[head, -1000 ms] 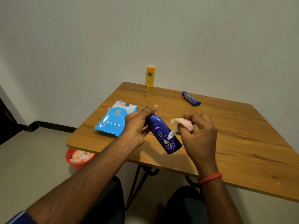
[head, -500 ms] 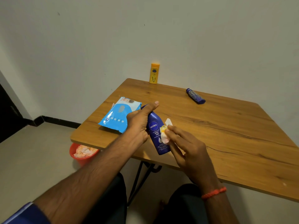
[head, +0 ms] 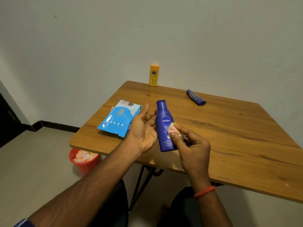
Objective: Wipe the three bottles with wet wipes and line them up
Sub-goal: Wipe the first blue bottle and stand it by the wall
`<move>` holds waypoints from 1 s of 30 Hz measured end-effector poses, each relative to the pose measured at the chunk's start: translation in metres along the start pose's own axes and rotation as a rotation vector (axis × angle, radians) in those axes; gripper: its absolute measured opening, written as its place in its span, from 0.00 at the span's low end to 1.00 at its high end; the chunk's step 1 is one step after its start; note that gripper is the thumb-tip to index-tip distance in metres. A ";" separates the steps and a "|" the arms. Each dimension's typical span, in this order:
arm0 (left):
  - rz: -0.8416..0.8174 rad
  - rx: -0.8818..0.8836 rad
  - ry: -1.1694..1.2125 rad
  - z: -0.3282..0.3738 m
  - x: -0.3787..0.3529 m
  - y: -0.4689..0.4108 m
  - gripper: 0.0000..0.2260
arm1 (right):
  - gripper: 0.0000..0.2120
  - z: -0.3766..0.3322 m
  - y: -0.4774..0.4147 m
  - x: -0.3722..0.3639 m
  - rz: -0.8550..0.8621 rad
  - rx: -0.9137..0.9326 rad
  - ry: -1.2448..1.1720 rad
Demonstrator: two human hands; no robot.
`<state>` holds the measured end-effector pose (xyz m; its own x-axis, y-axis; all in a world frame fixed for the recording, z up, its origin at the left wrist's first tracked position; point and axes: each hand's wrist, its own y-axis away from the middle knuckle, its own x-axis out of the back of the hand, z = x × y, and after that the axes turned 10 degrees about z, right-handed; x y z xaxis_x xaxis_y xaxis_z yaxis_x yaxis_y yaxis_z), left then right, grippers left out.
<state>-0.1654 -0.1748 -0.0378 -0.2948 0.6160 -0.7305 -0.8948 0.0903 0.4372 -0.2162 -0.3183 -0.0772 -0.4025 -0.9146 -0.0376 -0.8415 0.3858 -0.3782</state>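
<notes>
I see dark blue plastic lotion bottle [head: 164,115] upright near front edge of wooden table [head: 229,136]. Left hand [head: 144,128] beside it, fingers spread, gripping nothing. Right hand [head: 191,145] pinches crumpled pink-white wet wipe [head: 172,128] against label. My worry: hard stroke tips unsteadied bottle off edge.

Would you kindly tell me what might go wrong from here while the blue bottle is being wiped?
1. The left hand is open, with no grip on the blue bottle, while the right hand presses the wipe on it; near the table edge, it may slip and fall.
2. The small bottle lies on its side and might roll off.
</notes>
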 end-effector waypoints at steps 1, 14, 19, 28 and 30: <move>-0.039 0.017 -0.017 -0.003 0.004 0.000 0.28 | 0.16 -0.001 0.000 0.001 -0.005 0.007 0.015; -0.099 0.034 -0.059 -0.008 0.009 -0.001 0.23 | 0.15 -0.013 -0.031 0.005 -0.067 0.283 0.269; -0.090 0.024 -0.050 -0.009 0.004 -0.001 0.23 | 0.13 -0.024 -0.046 -0.011 -0.097 0.428 0.374; 0.063 0.013 -0.130 -0.007 0.012 -0.005 0.23 | 0.14 0.007 -0.008 0.015 -0.565 0.729 0.593; 0.080 0.003 -0.138 -0.010 0.013 -0.004 0.24 | 0.16 0.010 -0.004 0.024 -0.675 0.712 0.642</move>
<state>-0.1692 -0.1749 -0.0547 -0.3163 0.7230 -0.6142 -0.8693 0.0384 0.4929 -0.2185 -0.3430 -0.0858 -0.2306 -0.6004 0.7658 -0.6440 -0.4958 -0.5826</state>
